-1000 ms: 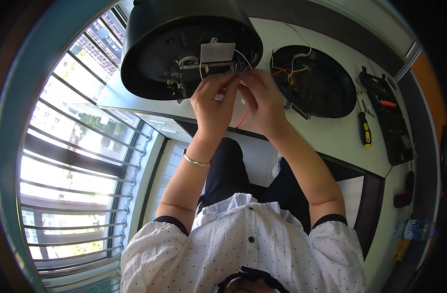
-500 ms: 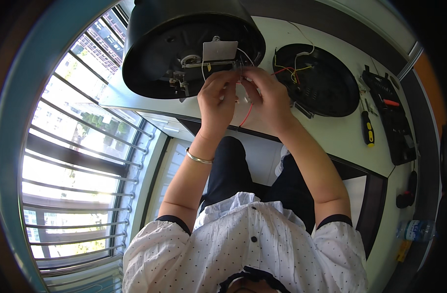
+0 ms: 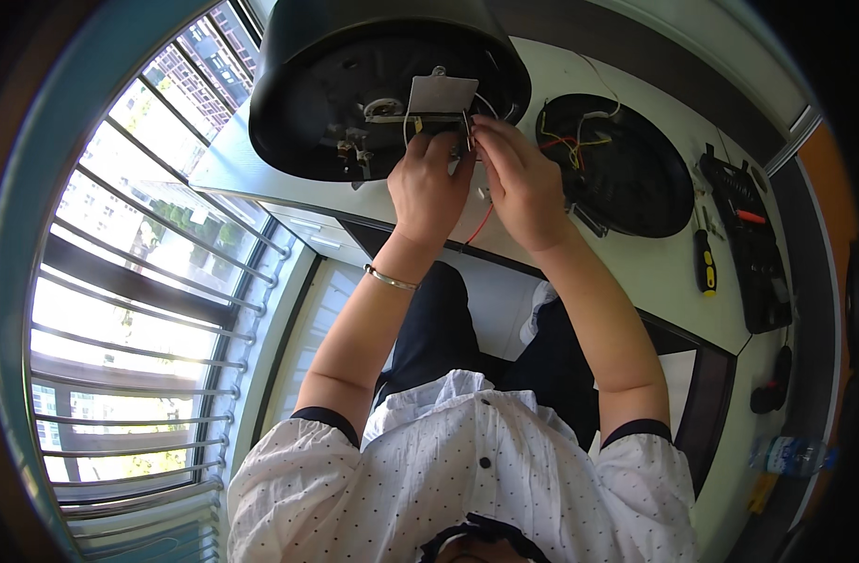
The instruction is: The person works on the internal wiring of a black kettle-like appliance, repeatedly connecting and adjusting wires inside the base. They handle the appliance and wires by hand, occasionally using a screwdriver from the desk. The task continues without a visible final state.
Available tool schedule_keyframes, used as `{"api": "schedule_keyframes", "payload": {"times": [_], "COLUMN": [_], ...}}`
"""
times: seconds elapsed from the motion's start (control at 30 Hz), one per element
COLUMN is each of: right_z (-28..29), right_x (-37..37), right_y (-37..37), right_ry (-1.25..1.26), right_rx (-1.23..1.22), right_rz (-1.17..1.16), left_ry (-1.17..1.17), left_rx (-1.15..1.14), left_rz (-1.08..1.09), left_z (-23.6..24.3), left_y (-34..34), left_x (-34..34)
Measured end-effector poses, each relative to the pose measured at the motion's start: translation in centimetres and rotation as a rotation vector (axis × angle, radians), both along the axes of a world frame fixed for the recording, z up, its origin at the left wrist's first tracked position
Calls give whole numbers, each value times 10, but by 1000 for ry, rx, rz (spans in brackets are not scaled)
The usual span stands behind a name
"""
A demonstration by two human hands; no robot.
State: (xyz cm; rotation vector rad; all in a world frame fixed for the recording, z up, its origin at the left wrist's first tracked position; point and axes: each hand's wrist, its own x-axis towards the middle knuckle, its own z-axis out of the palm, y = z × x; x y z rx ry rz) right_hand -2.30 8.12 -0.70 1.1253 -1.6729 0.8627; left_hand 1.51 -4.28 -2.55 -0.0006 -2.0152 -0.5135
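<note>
A black round appliance housing (image 3: pixel 289 122) lies on its side with its open underside facing me. Inside it are a flat metal plate (image 3: pixel 443 97), a metal bracket and white wires. My left hand (image 3: pixel 428 192) is closed at the bracket, just under the plate; its fingertips are partly hidden, and what they hold cannot be made out. My right hand (image 3: pixel 521 183) meets it there, pinching a thin metal strip (image 3: pixel 468 131) between thumb and fingers. A red wire (image 3: pixel 483 225) hangs down between the two hands toward the table edge.
A black round cover (image 3: pixel 627 188) with red, yellow and white wires lies right of the housing. Farther right are a yellow-black screwdriver (image 3: pixel 704 263), a black tool case (image 3: pixel 749 244) and a plastic bottle (image 3: pixel 794 457). A barred window (image 3: pixel 138 328) is at left.
The view has shifted slightly, so the housing and table appear farther right. My hands stay together at the bracket; the left has turned its back more toward me, and the right's fingers have shifted.
</note>
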Motion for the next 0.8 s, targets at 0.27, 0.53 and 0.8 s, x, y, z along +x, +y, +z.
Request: {"api": "schedule_keyframes", "payload": {"times": [0.27, 0.53, 0.8], "right_z": [-3, -4, -6], "right_x": [-4, -13, 0], "right_y": [-5, -6, -2], "right_ry": [-156, -334, -145], "right_rx": [-147, -275, -52], "right_rz": [144, 270, 119], "left_ry": [89, 160, 207], "left_rx": [44, 207, 229], "left_rz": [-45, -14, 36], "left_z": [1, 0, 6], "left_y": [-3, -6, -4], "left_x": [-3, -7, -11]}}
